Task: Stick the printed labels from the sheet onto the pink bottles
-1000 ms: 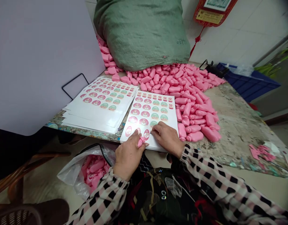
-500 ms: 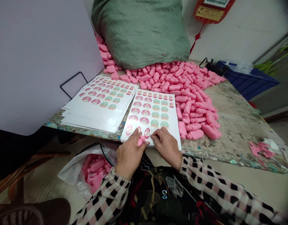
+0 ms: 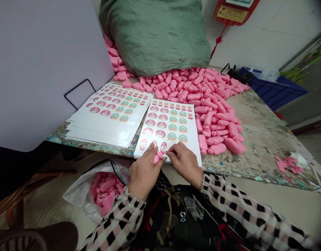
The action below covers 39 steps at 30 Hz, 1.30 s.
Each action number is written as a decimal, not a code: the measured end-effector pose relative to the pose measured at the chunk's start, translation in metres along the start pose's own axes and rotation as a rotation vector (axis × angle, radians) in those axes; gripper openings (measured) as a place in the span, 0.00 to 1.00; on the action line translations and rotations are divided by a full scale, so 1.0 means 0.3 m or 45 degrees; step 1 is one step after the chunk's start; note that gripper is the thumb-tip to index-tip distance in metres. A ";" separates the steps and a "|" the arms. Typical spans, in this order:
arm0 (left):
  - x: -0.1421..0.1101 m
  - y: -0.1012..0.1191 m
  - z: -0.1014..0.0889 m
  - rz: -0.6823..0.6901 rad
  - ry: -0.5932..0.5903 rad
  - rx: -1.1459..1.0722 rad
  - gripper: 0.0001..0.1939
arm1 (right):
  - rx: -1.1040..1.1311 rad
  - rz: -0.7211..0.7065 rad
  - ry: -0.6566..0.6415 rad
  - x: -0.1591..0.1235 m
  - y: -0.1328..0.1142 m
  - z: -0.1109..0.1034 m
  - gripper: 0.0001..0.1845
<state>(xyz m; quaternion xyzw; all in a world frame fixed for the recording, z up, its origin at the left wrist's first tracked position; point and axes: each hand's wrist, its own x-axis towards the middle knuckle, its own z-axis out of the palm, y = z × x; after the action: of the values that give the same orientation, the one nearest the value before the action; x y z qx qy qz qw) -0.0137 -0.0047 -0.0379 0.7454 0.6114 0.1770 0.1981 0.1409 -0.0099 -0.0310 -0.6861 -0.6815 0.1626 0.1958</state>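
Note:
My left hand (image 3: 143,172) is closed around a small pink plastic bottle (image 3: 157,158) at the near edge of a sticker sheet (image 3: 168,129). Beside it, my right hand (image 3: 185,162) rests on that sheet with its fingertips pinched at an oval sticker (image 3: 163,147) in the bottom row. The sheet carries rows of round pink and green stickers. A heap of pink bottles (image 3: 210,104) lies just right of and behind the sheet.
A stack of sticker sheets (image 3: 108,118) lies to the left on the worn table (image 3: 265,139). A green sack (image 3: 155,35) stands at the back. A clear bag of pink bottles (image 3: 103,188) hangs below the table edge. A blue crate (image 3: 275,90) sits at the far right.
My hands stay at the sheet's near edge; the right fingertips have shifted slightly left toward the oval sticker. The camera has tilted a little.

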 end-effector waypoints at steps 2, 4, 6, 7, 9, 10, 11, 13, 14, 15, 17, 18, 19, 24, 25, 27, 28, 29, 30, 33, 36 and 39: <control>0.000 0.001 -0.001 0.004 -0.006 0.004 0.20 | -0.006 0.043 0.007 -0.002 -0.008 0.001 0.08; -0.001 0.002 -0.003 0.013 -0.017 0.000 0.20 | -0.012 0.068 0.011 -0.004 -0.014 0.004 0.08; -0.001 0.004 -0.006 0.018 -0.026 -0.007 0.20 | -0.028 0.091 0.031 -0.005 -0.018 0.007 0.09; -0.001 0.005 -0.008 0.018 -0.029 -0.010 0.20 | -0.040 0.103 0.046 -0.005 -0.019 0.008 0.10; -0.002 0.007 -0.009 0.017 -0.032 -0.014 0.20 | -0.066 0.120 0.071 -0.003 -0.021 0.011 0.10; -0.002 0.008 -0.010 0.017 -0.030 -0.014 0.20 | -0.078 0.126 0.079 0.000 -0.021 0.011 0.10; -0.002 0.008 -0.010 0.020 -0.028 -0.014 0.20 | -0.088 0.132 0.087 0.004 -0.022 0.012 0.10; -0.002 0.007 -0.009 0.019 -0.024 -0.010 0.20 | -0.105 0.143 0.090 0.015 -0.022 0.011 0.10; -0.002 0.005 -0.008 0.015 -0.022 -0.008 0.20 | -0.112 0.150 0.091 0.021 -0.022 0.011 0.10; -0.002 0.004 -0.008 0.012 -0.020 -0.008 0.20 | -0.118 0.157 0.092 0.027 -0.022 0.010 0.10; -0.002 0.002 -0.007 0.006 -0.016 -0.009 0.20 | -0.124 0.166 0.093 0.039 -0.021 0.011 0.10; -0.001 0.001 -0.007 0.006 -0.011 -0.010 0.20 | -0.127 0.170 0.095 0.045 -0.021 0.012 0.10; -0.001 0.001 -0.006 0.011 -0.008 -0.012 0.19 | -0.129 0.175 0.101 0.050 -0.020 0.014 0.10; 0.000 -0.001 0.000 0.041 0.004 -0.015 0.19 | -0.122 0.181 0.135 0.077 -0.013 0.028 0.10; 0.000 -0.002 0.001 0.047 0.002 -0.014 0.19 | -0.120 0.177 0.140 0.082 -0.012 0.029 0.10; -0.001 -0.003 0.002 0.049 0.003 -0.011 0.19 | -0.121 0.165 0.143 0.089 -0.011 0.028 0.10; -0.001 -0.003 0.002 0.047 0.004 -0.009 0.19 | -0.123 0.157 0.141 0.090 -0.011 0.026 0.10; -0.001 -0.003 0.002 0.042 0.005 -0.007 0.19 | -0.128 0.148 0.134 0.088 -0.010 0.022 0.10; -0.001 -0.004 0.001 0.039 0.001 -0.005 0.19 | -0.135 0.141 0.124 0.085 -0.010 0.017 0.10; 0.000 -0.003 -0.001 0.035 -0.026 -0.007 0.19 | -0.150 0.137 0.068 0.068 -0.008 0.002 0.11; 0.001 -0.002 -0.003 0.037 -0.029 -0.013 0.19 | -0.142 0.149 0.026 0.051 -0.007 -0.006 0.11; 0.002 0.000 -0.004 0.030 -0.026 -0.011 0.19 | -0.132 0.151 0.018 0.048 -0.009 -0.005 0.11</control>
<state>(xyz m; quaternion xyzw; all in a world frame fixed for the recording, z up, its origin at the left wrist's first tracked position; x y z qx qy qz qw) -0.0143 -0.0040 -0.0368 0.7535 0.5997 0.1744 0.2052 0.1395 0.0045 -0.0278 -0.7357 -0.6457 0.1336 0.1549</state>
